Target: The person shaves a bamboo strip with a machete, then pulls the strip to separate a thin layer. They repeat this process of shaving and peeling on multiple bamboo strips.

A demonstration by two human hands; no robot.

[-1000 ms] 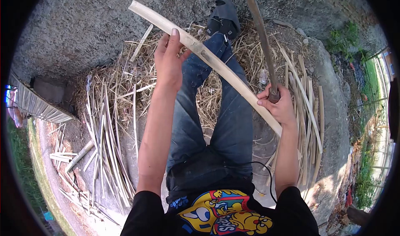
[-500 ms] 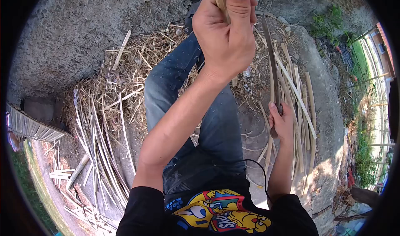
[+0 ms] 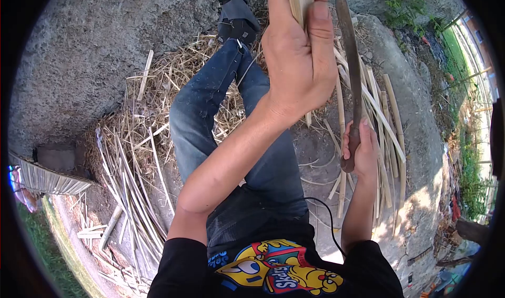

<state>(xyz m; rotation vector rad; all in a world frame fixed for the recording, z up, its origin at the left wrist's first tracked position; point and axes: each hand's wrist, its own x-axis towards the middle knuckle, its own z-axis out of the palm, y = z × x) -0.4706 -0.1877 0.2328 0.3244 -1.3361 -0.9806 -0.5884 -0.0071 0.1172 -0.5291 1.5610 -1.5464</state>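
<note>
Rough wall, strawy ground; hands hold pale strip, long knife.

The bare dirt ground lies around the blue jeans. Dry shavings litter it between and beyond their legs. Left of them, long split bamboo strips spread loosely, with short bamboo pieces farther left; more bamboo slats lie right.
</note>
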